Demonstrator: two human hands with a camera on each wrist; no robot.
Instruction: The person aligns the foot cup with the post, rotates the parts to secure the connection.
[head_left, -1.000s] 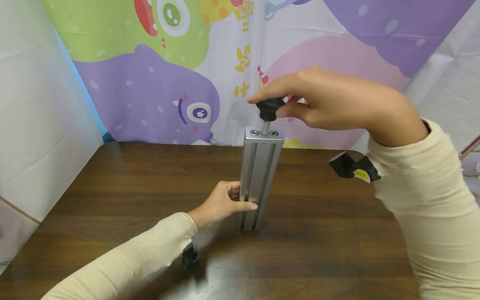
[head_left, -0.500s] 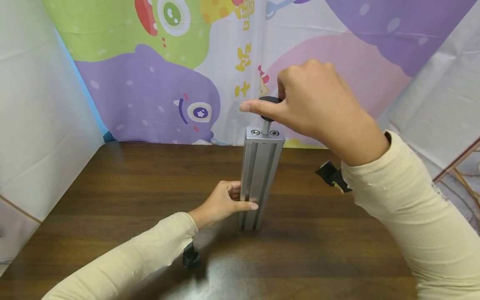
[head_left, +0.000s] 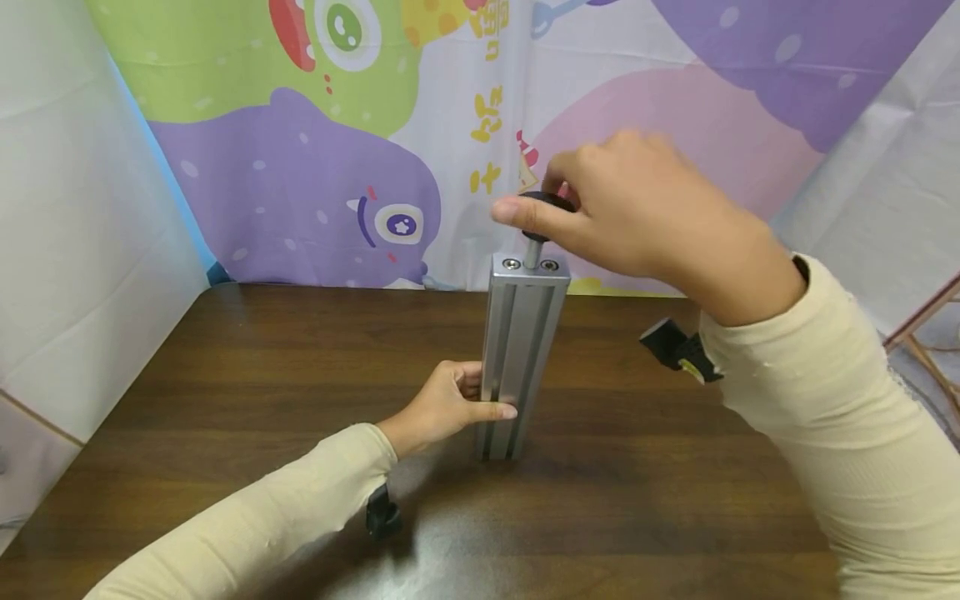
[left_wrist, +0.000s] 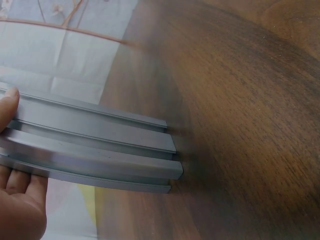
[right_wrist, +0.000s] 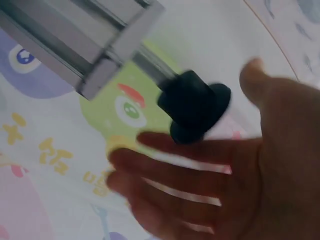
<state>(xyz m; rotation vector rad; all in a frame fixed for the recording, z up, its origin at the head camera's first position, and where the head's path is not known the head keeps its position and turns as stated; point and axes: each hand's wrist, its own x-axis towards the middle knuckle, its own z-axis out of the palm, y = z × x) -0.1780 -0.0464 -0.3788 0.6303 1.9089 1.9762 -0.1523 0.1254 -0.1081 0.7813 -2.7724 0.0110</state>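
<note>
A silver grooved aluminium profile (head_left: 525, 333) stands upright on the table in the head view. Its end plate (head_left: 529, 277) carries two screws, and between them a metal shaft (head_left: 532, 254) leads up to a black knob (head_left: 551, 200). My left hand (head_left: 437, 408) grips the lower half of the profile, thumb across the front face, other fingers mostly hidden behind. Around the knob is my right hand (head_left: 637, 212). In the right wrist view its thumb stands apart from the knob (right_wrist: 192, 107) and its fingers (right_wrist: 175, 172) are extended loosely beside it.
The dark wooden table (head_left: 300, 350) bears the profile's lower end. A cartoon-printed curtain (head_left: 285, 183) hangs close behind, with white sheets (head_left: 82, 217) at the sides. Black wrist cameras (head_left: 381, 510) hang below both sleeves.
My right hand has turned about the knob, its thumb swinging to the left side, then shifted slightly back right as its fingers loosened. The left hand and profile have stayed in place.
</note>
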